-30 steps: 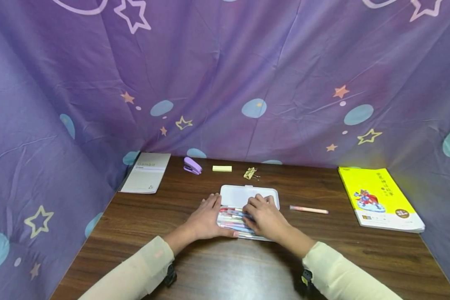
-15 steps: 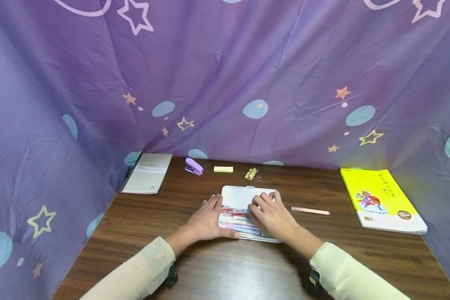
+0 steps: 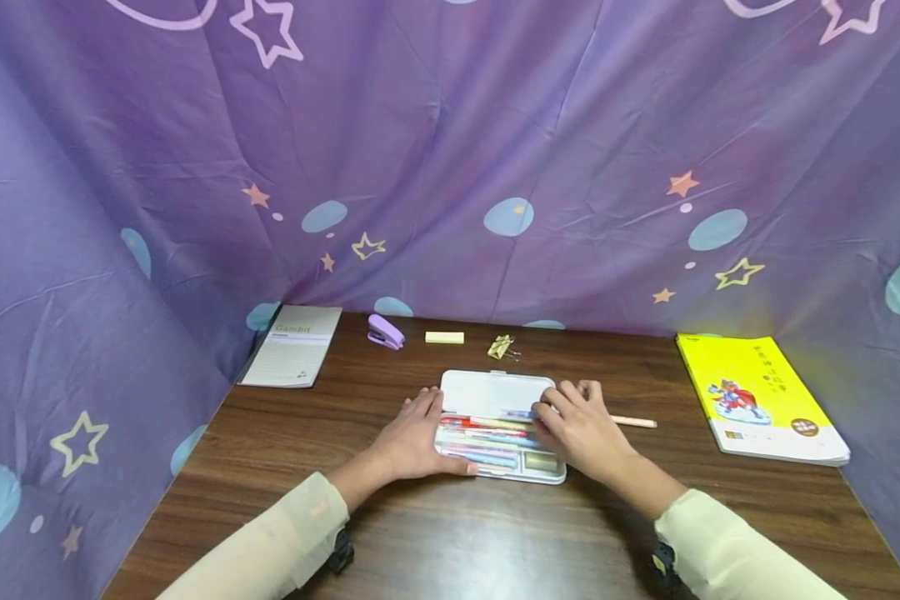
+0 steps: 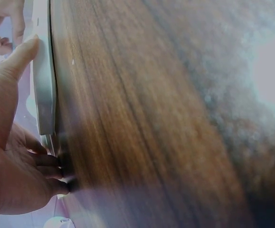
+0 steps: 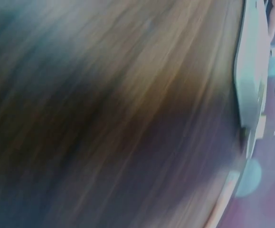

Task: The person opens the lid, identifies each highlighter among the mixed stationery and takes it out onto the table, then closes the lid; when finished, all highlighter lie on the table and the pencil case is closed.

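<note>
A white pencil case (image 3: 498, 392) lies unfolded on the table in the head view, lid at the back, with several pens (image 3: 487, 433) in its near half. My left hand (image 3: 412, 440) rests against its left end, thumb along the front edge and fairly straight fingers beside the lid. My right hand (image 3: 581, 432) is over the case's right end with curled fingers. They pinch a bluish pen (image 3: 519, 414), whose end sticks out to the left; the rest is hidden. In the left wrist view the left thumb (image 4: 25, 54) touches the case's edge.
Right of the case lies an orange-pink pen (image 3: 635, 422), partly behind the right hand. Along the back are a notebook (image 3: 292, 346), a purple stapler (image 3: 386, 332), yellow sticky notes (image 3: 444, 337) and a binder clip (image 3: 500, 347). A yellow book (image 3: 761, 396) lies far right.
My right hand has moved right across the case, and the pen in its fingers has gone with it. More of the case's pens and its right compartment show. The left hand stays put.
</note>
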